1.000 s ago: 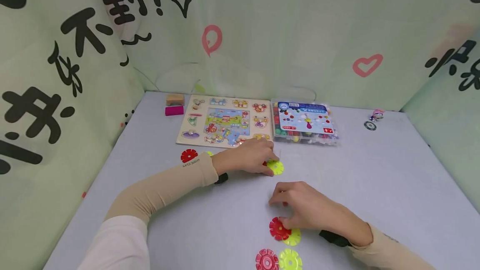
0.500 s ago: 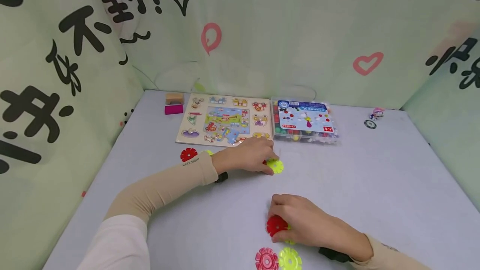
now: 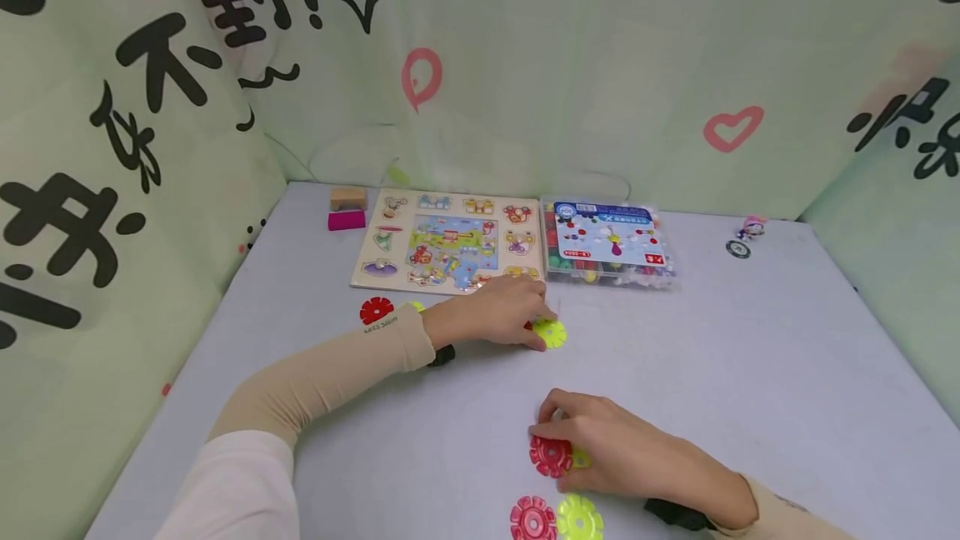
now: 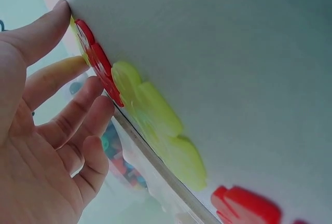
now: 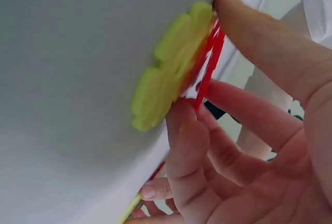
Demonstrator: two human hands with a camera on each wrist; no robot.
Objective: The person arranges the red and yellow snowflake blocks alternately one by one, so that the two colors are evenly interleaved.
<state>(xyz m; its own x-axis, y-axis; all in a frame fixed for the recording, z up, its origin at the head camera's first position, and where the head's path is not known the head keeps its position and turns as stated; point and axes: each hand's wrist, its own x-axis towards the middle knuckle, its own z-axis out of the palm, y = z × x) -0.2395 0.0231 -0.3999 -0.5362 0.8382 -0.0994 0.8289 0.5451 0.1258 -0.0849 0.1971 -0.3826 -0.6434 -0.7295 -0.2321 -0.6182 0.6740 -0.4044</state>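
Note:
My left hand (image 3: 510, 311) rests low over the table, thumb and index finger pinching the edges of a yellow flower-shaped disc (image 3: 552, 334). A red disc (image 4: 101, 66) lies against it, then another yellow disc (image 4: 155, 125) in the left wrist view. Nearer the front, my right hand (image 3: 611, 444) holds a red flower-shaped disc (image 3: 550, 457) by its rim, tilted beside a yellow disc (image 5: 171, 73), which the fingers partly hide in the head view. In front of them lie a red disc (image 3: 533, 519) and a yellow disc (image 3: 580, 518) side by side.
At the back stand a wooden picture puzzle board (image 3: 450, 240) and a clear plastic box (image 3: 611, 244) of coloured pieces. Two small blocks (image 3: 347, 211) sit at its left; a small figurine (image 3: 752, 228) is at back right. A red disc (image 3: 377, 310) lies near the left sleeve.
My right hand has closed from loosely spread fingers onto the red disc and shifted it slightly left; its ridged face now shows. The left hand has stayed in place.

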